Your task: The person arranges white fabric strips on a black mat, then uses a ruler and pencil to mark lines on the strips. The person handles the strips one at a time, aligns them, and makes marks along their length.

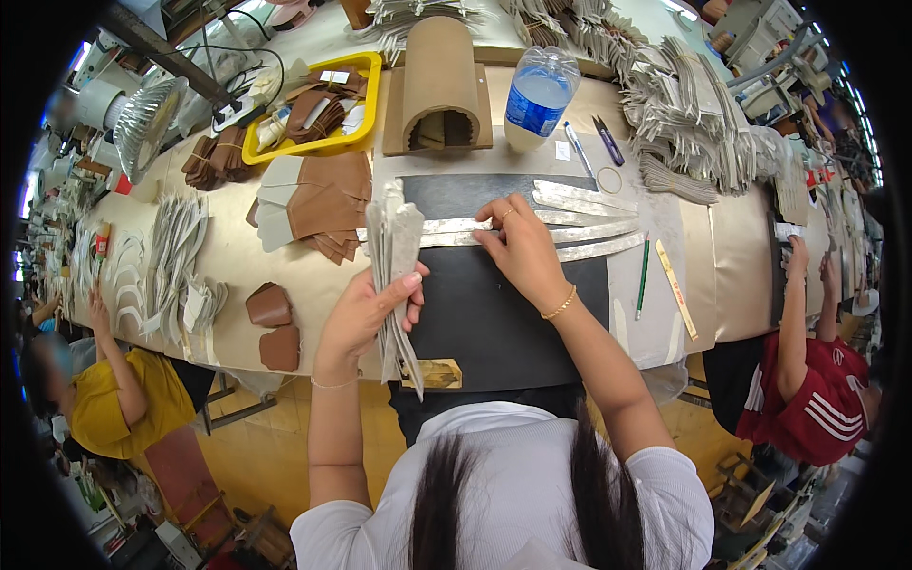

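My left hand is closed round a bundle of grey-white leather strips, held upright over the near left part of a black mat. Across the mat lie several more pale strips, fanned out toward the right. My right hand reaches over them, its thumb and forefinger pinched at the end of one flat strip. Whether the fingertips grip one strip or two is too small to tell. The left ends of the flat strips pass behind the upright bundle.
Brown and grey leather pieces lie left of the mat, near a yellow basket. Beyond the mat stand a brown arched form and a water bottle. A green pencil lies at right. Co-workers sit on both sides.
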`<state>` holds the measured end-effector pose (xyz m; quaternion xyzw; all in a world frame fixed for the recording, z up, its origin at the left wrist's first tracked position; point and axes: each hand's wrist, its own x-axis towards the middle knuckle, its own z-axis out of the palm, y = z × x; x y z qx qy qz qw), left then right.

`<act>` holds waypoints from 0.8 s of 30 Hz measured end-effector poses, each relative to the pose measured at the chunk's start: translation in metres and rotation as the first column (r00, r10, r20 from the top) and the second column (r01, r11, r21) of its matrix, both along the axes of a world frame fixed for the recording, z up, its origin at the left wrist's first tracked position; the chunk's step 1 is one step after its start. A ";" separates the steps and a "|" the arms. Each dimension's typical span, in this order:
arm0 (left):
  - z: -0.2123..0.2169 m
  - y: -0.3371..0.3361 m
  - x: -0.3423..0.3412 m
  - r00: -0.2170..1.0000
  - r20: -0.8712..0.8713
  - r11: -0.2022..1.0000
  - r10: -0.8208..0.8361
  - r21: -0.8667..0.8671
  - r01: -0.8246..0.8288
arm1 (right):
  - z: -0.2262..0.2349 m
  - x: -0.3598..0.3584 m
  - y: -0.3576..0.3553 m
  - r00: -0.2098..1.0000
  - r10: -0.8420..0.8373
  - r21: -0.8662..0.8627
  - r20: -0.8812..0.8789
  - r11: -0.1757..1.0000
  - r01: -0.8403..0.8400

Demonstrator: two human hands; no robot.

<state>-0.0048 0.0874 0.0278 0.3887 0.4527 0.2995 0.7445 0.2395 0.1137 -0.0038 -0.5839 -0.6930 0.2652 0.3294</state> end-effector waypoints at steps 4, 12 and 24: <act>-0.005 -0.015 0.009 0.979 0.203 0.981 0.026 -0.192 0.014 | 0.029 -0.013 -0.007 0.834 -0.009 -0.424 -0.551 0.864 -0.271; -0.016 -0.028 0.017 0.991 0.132 0.990 -0.030 -0.134 0.047 | 0.031 -0.018 -0.023 0.906 0.113 -0.122 -0.409 0.977 -0.177; -0.031 -0.039 0.013 0.955 0.234 0.956 0.179 -0.270 -0.113 | 0.029 -0.021 -0.043 0.906 0.123 -0.033 -0.404 0.988 -0.149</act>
